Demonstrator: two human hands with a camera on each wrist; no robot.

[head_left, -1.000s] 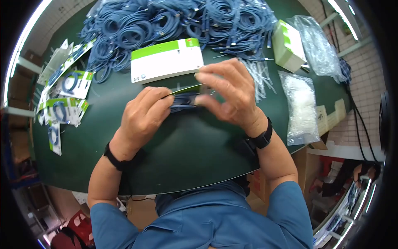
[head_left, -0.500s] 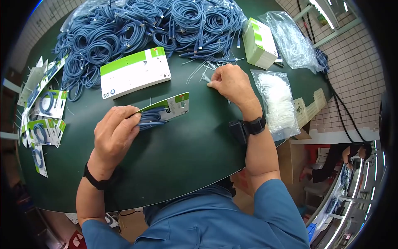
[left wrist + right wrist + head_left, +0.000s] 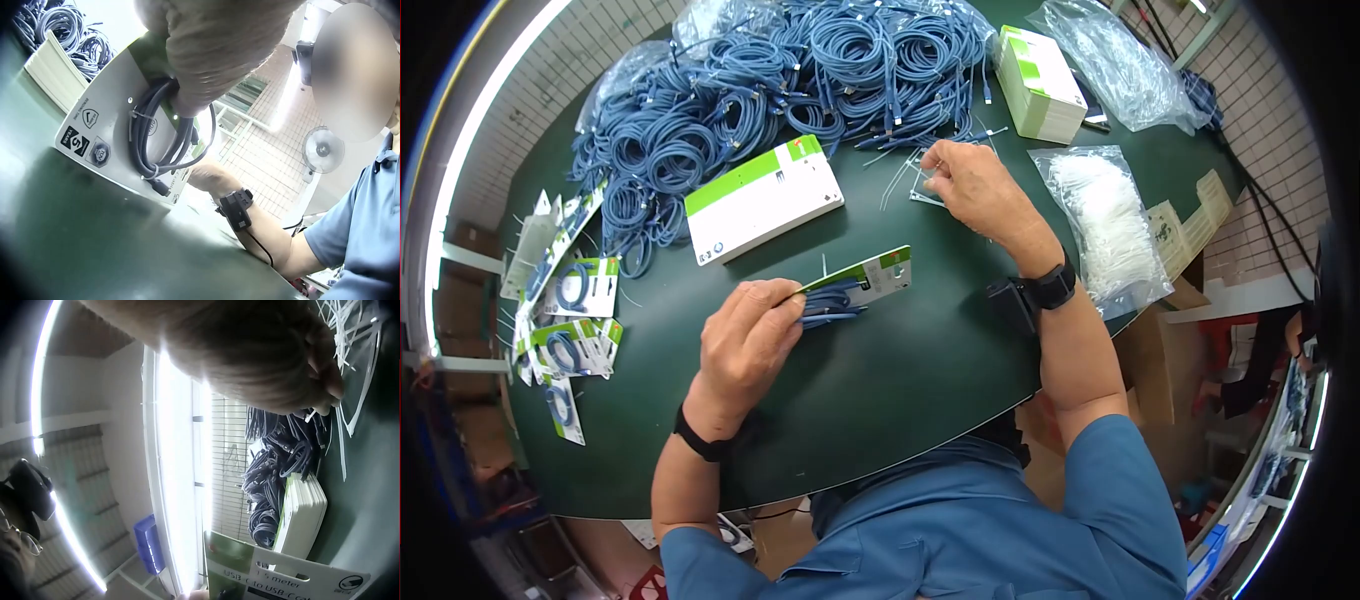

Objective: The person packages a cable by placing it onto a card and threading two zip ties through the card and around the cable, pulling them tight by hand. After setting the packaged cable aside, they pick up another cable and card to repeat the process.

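My left hand grips a green-and-white packaging card by one end, above the table. A coiled blue USB-C cable lies against the card's face, with white ties round the coil in the left wrist view. A tie tail sticks up behind the card. My right hand is at the loose white cable ties beyond the card, thumb and forefinger curled in on one. In the right wrist view its fingertips sit right among the tie strands.
A stack of blank cards lies behind the held one, before a big heap of coiled cables. Finished cable cards pile at the left. A bag of ties, a card stack and clear plastic bags stand right.
My right hand has left the card and moved out to the loose cable ties, where its fingers now work. My left hand keeps hold of the card and cable.
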